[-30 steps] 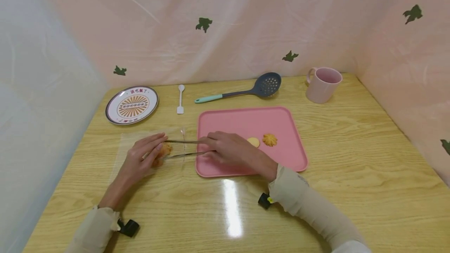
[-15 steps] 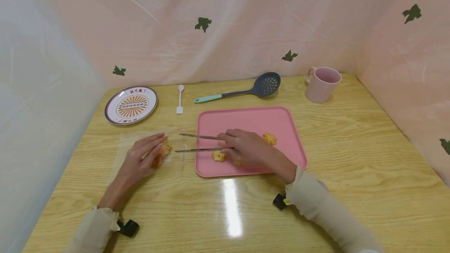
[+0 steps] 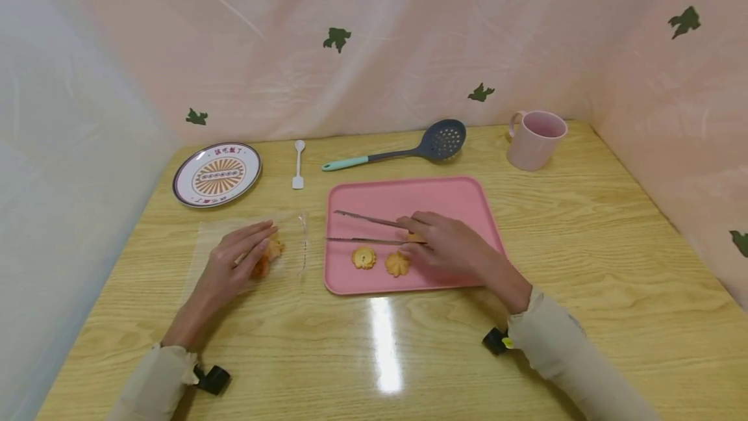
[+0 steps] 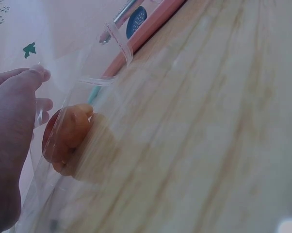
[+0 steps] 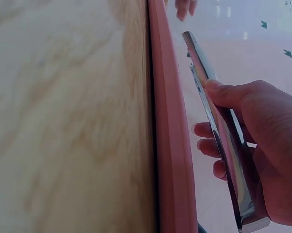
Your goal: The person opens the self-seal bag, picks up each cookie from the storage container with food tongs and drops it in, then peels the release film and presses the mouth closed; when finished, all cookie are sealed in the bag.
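Metal tongs [image 5: 219, 126] are held in my right hand [image 3: 444, 242] over the pink tray [image 3: 403, 193], their two arms spread with nothing between the tips. Below them on the tray lie a round cookie [image 3: 363, 258] and a flower-shaped cookie [image 3: 398, 264]. Another cookie [image 3: 413, 237] is partly covered by my right fingers. At the left, my left hand [image 3: 236, 258] holds up the film of a clear plastic bag [image 3: 295, 229], thumb and fingers at its upper side. Inside the bag sit golden-brown cookies [image 4: 68, 136], partly hidden by that hand in the head view.
Along the back of the table stand a patterned plate [image 3: 219, 175], a small white spoon-like stirrer [image 3: 299, 164], a slotted skimmer [image 3: 441, 141] with a mint handle, and a pink mug [image 3: 534, 141]. A pale cloth with green bird shapes hangs behind.
My right hand has drawn the tongs rightward, out of the bag's mouth and over the tray, uncovering two cookies there and covering others. My left hand stays in place at the bag.
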The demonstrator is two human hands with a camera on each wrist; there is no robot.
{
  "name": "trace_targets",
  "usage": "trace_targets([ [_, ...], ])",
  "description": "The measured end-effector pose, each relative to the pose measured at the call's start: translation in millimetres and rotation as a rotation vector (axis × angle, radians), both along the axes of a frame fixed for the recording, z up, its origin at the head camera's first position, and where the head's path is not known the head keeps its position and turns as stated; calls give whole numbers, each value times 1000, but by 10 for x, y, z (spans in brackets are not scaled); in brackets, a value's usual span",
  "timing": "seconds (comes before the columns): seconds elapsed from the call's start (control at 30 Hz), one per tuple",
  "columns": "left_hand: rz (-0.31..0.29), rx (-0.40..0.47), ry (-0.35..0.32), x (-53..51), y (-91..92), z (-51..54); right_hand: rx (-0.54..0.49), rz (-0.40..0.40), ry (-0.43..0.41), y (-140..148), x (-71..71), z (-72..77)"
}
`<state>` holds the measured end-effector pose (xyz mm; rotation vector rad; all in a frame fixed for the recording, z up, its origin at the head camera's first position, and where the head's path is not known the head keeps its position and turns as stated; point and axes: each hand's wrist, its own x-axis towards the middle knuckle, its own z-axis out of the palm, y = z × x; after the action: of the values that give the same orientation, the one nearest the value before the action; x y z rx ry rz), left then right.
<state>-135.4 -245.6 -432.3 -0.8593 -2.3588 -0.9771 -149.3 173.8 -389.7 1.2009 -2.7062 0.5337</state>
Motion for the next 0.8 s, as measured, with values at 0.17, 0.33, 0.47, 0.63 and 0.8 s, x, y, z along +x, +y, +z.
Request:
trace_targets([
  [0.17, -3, 5, 1, -1, 1, -2, -9, -34, 6, 132, 28, -11],
  [0.33, 5, -3, -13, 7, -1, 0, -20, -68, -2, 284, 62, -12],
  [0.47, 9, -9, -17, 10, -3, 0, -24, -93, -10, 408, 96, -9],
  [0.63, 7, -12, -20, 7, -9, -6, -10, -144, -56, 544, 159, 12],
  [0.8, -5, -11, -5, 1, -13, -10, -23, -136, -34, 662, 196, 8],
])
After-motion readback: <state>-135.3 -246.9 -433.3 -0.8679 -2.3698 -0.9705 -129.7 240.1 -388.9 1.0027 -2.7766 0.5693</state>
